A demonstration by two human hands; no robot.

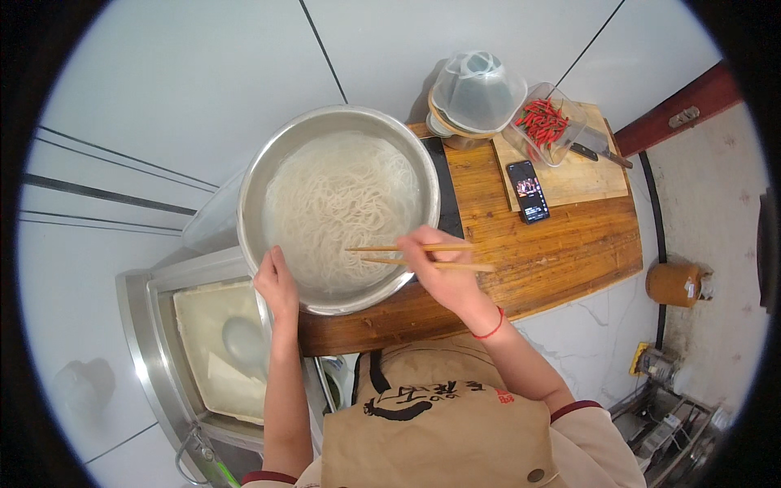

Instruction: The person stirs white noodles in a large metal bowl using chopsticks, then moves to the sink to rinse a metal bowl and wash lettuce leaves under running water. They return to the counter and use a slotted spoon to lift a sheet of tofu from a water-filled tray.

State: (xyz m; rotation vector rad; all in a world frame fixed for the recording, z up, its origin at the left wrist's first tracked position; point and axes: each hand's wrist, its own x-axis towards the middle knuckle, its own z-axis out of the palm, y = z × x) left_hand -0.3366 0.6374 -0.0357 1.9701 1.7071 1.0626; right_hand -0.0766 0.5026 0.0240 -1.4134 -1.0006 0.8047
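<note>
A wide stainless steel basin (248, 227) holds pale, thin noodles (341, 210) in cloudy liquid. It rests on the wooden table's left part, partly over a black panel (447, 195). My left hand (277, 283) grips the near left rim, thumb over the edge. Above the near right rim, my right hand (442, 268) holds a pair of wooden chopsticks (378, 249). Their tips are spread apart and reach over the noodles; whether they touch them I cannot tell.
Right of the basin, a smartphone (528, 192) lies partly on a wooden cutting board (586, 180) on the table (567, 244). Behind it are a plastic box of red chilies (546, 125), knives (601, 152) and stacked plastic-covered containers (479, 91). A metal-rimmed unit (137, 323) stands left.
</note>
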